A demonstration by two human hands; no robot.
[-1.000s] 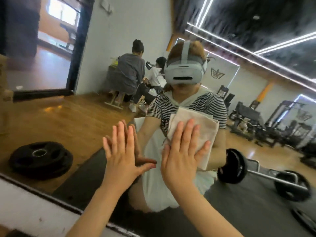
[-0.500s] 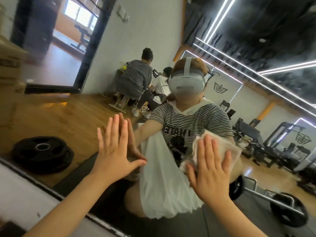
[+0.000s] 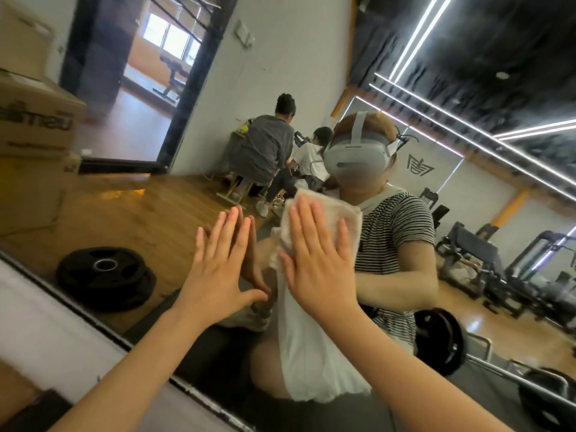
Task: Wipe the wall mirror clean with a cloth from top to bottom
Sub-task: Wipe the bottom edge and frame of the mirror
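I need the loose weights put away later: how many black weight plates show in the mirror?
3 groups at least: a stack on the wood floor at left, looking like two plates; one plate on the barbell beside the striped shirt; another at its far end, partly cut off. More may be hidden.

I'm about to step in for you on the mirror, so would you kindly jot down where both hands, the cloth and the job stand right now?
Left hand: open, fingers straight, palm flat on the wall mirror, holding nothing.
Right hand: open, fingers spread, pressing the white cloth flat against the glass beside the left hand.
Done: cannot tell from the glass which areas are already wiped.
Left: carry the cloth down to the mirror's bottom edge, low on the left.
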